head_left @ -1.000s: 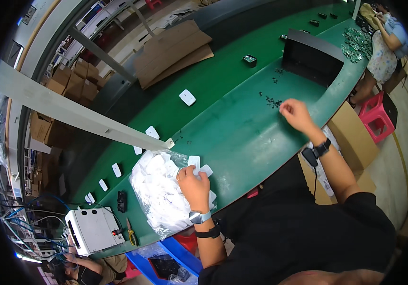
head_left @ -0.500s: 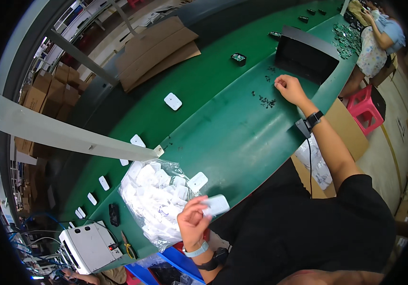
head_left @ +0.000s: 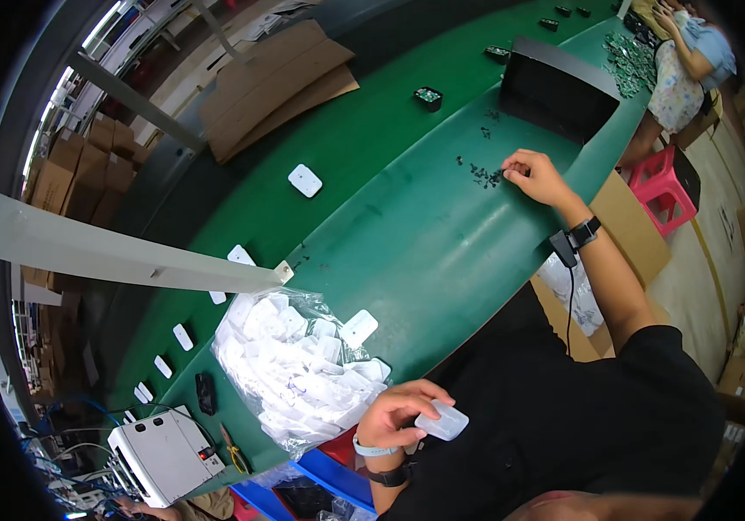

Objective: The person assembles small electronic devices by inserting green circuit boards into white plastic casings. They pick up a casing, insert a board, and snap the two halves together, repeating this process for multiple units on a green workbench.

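Observation:
My left hand point(head_left: 400, 417) is closed on a white rounded plastic cover point(head_left: 443, 422), held by its edge near my body, off the bench's front edge. My right hand point(head_left: 535, 176) is pinched at the right edge of a scatter of small black parts point(head_left: 482, 175) on the green bench. Whatever lies between its fingertips is too small to make out. Left of me, a clear plastic bag point(head_left: 290, 373) bulges with many similar white covers. One loose white cover point(head_left: 360, 328) rests beside the bag's right side.
White covers point(head_left: 305, 181) and black cases with circuit boards point(head_left: 428, 98) sit on the green belt. A black bin point(head_left: 554, 91) lies on the bench beyond my right hand. A white post point(head_left: 129, 252) slants across the left. Pliers point(head_left: 233, 451) lie by a white machine point(head_left: 164, 456). Another person sits far right.
My left hand has moved right and toward my body with the white cover, turning it. My right hand has come slightly nearer, down to the edge of the black parts.

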Demonstrator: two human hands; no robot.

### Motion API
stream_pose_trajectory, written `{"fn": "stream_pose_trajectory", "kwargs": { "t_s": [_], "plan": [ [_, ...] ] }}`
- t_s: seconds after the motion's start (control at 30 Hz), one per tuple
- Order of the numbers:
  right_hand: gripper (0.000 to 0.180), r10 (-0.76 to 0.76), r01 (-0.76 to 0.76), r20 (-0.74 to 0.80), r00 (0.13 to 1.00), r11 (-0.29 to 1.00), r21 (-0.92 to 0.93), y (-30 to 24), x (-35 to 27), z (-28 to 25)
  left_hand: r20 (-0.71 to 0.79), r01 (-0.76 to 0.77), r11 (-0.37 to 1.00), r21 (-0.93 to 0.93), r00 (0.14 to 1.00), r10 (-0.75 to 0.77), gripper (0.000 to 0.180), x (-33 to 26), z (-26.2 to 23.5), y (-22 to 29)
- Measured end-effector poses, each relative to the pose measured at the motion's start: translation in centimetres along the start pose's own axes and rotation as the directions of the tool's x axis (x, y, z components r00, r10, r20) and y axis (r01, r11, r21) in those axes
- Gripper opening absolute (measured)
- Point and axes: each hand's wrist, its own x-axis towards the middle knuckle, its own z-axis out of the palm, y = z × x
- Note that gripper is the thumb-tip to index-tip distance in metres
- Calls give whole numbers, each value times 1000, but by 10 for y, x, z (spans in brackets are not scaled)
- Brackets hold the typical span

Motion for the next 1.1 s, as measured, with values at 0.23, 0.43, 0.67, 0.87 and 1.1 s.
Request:
{"fn": "stream_pose_trajectory", "kwargs": {
  "t_s": [0.23, 0.43, 0.67, 0.87, 1.1],
  "plan": [
    [16, -208, 222, 108, 972, 965, -139, -19, -12, -2, -47, 74, 996, -55, 996, -76, 33, 9, 6, -3],
    [52, -269, 331, 202, 942, 847, -416, -38, -41, 20, -178, 107, 994, 17, 979, -102, 31, 7, 14, -3],
    [53, -214, 317, 279, 936, 859, -402, -77, -72, 31, -184, 121, 992, 34, 976, -113, 33, 8, 17, -3],
    [22, -261, 227, -81, 962, 930, -290, -52, -78, 26, -103, 90, 996, -13, 991, -91, 39, 11, 18, -12],
    [7, -218, 152, -188, 958, 937, -315, -33, -14, 27, -70, 105, 977, -186, 990, -120, 57, 15, 32, -22]
  ]
}}
